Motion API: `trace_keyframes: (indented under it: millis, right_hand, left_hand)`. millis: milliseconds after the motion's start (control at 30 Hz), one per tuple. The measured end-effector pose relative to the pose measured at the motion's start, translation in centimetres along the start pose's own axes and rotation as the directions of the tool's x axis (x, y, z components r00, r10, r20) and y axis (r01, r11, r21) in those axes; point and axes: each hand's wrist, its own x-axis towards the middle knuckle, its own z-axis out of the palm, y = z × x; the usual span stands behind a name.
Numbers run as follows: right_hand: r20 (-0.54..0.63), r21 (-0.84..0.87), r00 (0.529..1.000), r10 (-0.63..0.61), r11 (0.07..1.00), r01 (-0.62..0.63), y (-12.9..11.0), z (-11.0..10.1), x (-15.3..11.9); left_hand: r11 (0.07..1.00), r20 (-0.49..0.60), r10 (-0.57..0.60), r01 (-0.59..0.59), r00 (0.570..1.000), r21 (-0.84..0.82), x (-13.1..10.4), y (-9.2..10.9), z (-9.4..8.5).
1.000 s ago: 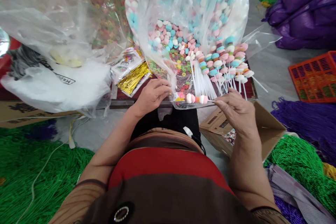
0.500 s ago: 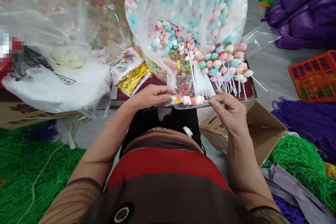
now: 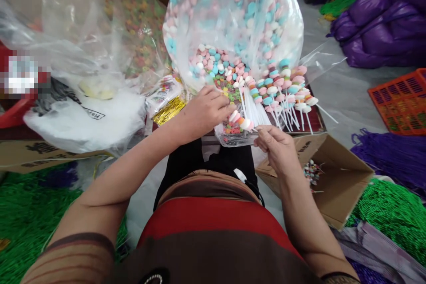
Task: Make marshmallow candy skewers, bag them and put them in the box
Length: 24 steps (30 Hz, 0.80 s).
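My right hand (image 3: 274,142) pinches the white stick of a candy skewer (image 3: 241,120), which is tilted with its candy end up and to the left. Pink, white and orange candies are threaded along it. My left hand (image 3: 209,111) is over the clear bag, just left of the skewer's tip, its fingers apart and bent down toward the candies; its fingertips are partly hidden. Under and around it lie small ring gummies (image 3: 229,91) in green, yellow and red. A pile of pink, blue and white marshmallows (image 3: 216,62) spills behind them.
Finished-looking candy skewers (image 3: 286,84) lie at the right beside bare white sticks (image 3: 254,108). Gold twist ties (image 3: 169,110) and a white plastic bag (image 3: 83,120) are to the left. An open cardboard box (image 3: 342,182) and an orange crate (image 3: 399,102) stand at the right.
My left hand has let go of the skewer's left end and moved up over the candies. My right hand has lowered slightly, and the skewer now slants instead of lying level.
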Motion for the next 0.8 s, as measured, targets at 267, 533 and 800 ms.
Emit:
trace_keyframes:
  millis: [267, 533, 800]
  right_hand:
    - [0.245, 0.384, 0.962, 0.118, 0.9, -0.208, 0.7, 4.5, 0.6]
    - [0.378, 0.463, 0.926, -0.016, 0.869, -0.174, -0.3, 7.2, 1.2]
    - [0.424, 0.435, 0.905, -0.027, 0.883, -0.177, 0.5, 7.9, 0.8]
  left_hand:
    - [0.982, -0.097, 0.005, -0.023, 0.995, -0.187, 1.5, 0.8, -3.7]
    - [0.964, -0.56, 0.093, -0.216, 0.823, -0.157, -3.6, 3.9, -4.4]
    - [0.286, -0.255, -0.607, -0.093, 0.752, -0.954, -1.0, 2.5, -3.9]
